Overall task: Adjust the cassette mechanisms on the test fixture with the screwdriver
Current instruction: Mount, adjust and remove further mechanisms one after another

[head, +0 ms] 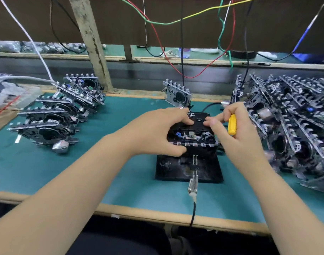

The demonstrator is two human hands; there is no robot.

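A black test fixture [188, 172] stands on the green mat at the centre, with a cassette mechanism [192, 138] seated on its upper part. My left hand [157, 133] grips the mechanism's left side, thumb at its front edge and fingers over the top. My right hand [236, 129] holds a yellow-handled screwdriver [232, 125] in its curled fingers, while its thumb and forefinger touch the top right of the mechanism. The screwdriver's tip is hidden behind my hand.
Stacks of cassette mechanisms [52, 118] lie at the left and a large pile [295, 122] at the right. One mechanism [177, 94] stands upright behind the fixture. A metal clip on a cable [192, 184] lies at the fixture's front. Coloured wires [176, 21] hang overhead.
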